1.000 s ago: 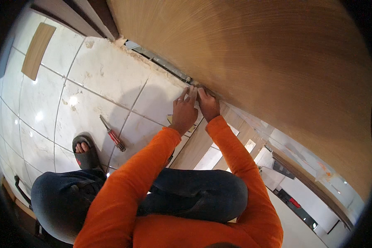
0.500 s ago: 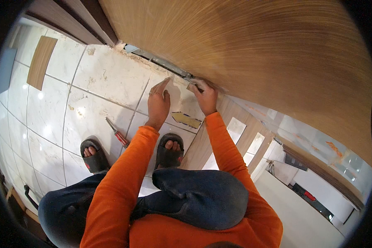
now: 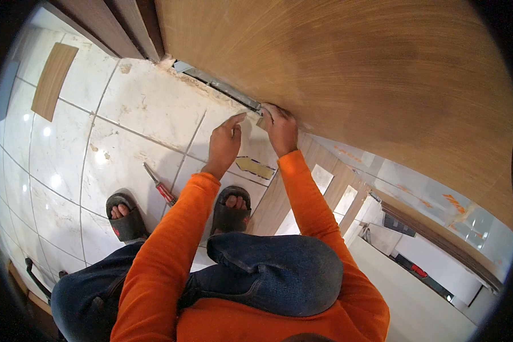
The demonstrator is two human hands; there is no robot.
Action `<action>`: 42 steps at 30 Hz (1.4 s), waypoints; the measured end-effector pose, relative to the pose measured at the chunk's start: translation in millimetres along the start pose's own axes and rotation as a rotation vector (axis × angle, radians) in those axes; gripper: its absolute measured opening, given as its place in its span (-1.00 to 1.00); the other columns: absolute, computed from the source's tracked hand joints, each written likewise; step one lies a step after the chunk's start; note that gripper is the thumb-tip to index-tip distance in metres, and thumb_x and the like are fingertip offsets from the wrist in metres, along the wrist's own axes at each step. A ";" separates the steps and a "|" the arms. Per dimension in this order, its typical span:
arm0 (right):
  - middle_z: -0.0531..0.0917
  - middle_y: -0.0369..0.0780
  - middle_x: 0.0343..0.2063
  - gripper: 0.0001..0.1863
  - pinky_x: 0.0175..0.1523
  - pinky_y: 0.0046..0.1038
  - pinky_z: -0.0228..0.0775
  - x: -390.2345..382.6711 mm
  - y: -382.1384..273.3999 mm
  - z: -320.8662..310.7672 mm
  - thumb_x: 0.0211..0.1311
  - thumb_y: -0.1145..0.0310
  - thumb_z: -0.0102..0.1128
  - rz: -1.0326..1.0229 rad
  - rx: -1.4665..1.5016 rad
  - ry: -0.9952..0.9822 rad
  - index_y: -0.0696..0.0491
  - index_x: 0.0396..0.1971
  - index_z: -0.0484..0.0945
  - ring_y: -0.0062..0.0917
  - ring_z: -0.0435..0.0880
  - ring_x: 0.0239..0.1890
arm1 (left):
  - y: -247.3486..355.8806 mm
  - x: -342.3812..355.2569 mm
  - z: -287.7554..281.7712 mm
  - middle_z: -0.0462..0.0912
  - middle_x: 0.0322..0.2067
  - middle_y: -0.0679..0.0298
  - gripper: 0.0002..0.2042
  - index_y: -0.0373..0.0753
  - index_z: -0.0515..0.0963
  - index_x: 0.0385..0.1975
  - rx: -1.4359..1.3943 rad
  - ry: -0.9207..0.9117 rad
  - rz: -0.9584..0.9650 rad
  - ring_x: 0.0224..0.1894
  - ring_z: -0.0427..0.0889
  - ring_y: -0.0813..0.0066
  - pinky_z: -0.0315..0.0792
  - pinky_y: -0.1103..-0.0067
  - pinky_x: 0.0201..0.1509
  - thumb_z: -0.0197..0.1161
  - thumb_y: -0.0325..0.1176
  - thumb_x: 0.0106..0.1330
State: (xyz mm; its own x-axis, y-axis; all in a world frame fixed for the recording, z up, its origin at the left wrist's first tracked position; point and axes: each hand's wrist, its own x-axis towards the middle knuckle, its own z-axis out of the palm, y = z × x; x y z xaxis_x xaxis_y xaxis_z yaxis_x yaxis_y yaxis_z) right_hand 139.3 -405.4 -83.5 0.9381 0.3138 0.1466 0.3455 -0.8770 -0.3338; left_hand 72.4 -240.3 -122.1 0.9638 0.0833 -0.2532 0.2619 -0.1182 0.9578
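Note:
A large wood-grain panel [image 3: 382, 68] has a narrow gap with a metal strip [image 3: 228, 86] along its lower edge, beside chipped white tile. My right hand [image 3: 280, 128] is closed at that edge, against the strip's right end; what its fingers grip is mostly hidden. A small light brown piece [image 3: 261, 123] shows just by its fingertips. My left hand [image 3: 225, 145] is just left of it, forefinger stretched toward the strip and thumb raised, with nothing visible held. Below it lies a yellowish arrow-shaped piece [image 3: 255, 167]. A red-handled screwdriver [image 3: 164, 189] lies on the tiles to the left.
A loose wood-grain board [image 3: 54, 82] lies on the tiled floor [image 3: 131, 97] at upper left. Dark wooden frame pieces [image 3: 122, 31] stand at the top. My sandalled feet [image 3: 122, 219] and bent knees are below. Planks [image 3: 347, 199] and a red-and-black tool [image 3: 419, 268] lie at right.
My left hand left the strip for a spot lower left, uncovering the arrow-shaped piece, then edged back toward it. My right hand has stayed at the strip, shifting slightly. The camera view shifted slightly.

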 end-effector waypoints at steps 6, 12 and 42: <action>0.73 -0.05 -0.23 -0.77 -0.10 -0.17 0.57 19.9 -16.8 12.9 0.32 0.33 0.17 0.015 -0.241 -0.265 0.09 -0.12 0.65 -0.12 0.72 -0.18 | -1.9 9.7 4.9 0.69 -0.03 0.00 -0.66 -0.24 0.56 0.11 -0.072 0.062 0.047 -0.06 0.69 -0.01 0.55 0.30 0.04 0.07 -0.54 0.36; 0.70 0.01 -0.26 -0.84 -0.11 -0.09 0.56 34.1 -33.0 30.2 0.23 0.41 0.14 -0.019 -0.317 -0.460 0.13 -0.26 0.61 -0.06 0.71 -0.19 | -13.3 24.5 15.1 0.67 -0.06 -0.12 -0.55 -0.25 0.51 0.21 -0.090 0.137 -0.028 -0.09 0.70 -0.06 0.54 0.26 0.00 0.09 -0.57 0.28; 0.71 -0.03 -0.20 -0.80 -0.01 -0.14 0.55 5.9 -0.7 15.9 0.26 0.46 0.17 0.029 -0.019 -0.172 0.10 -0.15 0.66 -0.05 0.68 -0.13 | -17.3 13.9 18.5 0.68 -0.09 -0.12 -0.52 -0.17 0.47 0.29 -0.072 0.105 0.000 -0.11 0.73 0.05 0.55 0.35 -0.04 0.05 -0.53 0.33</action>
State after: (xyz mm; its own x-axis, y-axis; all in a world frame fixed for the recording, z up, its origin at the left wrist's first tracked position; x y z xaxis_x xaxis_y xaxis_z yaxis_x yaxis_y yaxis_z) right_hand 145.0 -397.2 -97.2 0.9385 0.3444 -0.0249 0.3192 -0.8930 -0.3173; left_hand 82.2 -255.3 -144.7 0.9524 0.1870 -0.2409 0.2537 -0.0473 0.9661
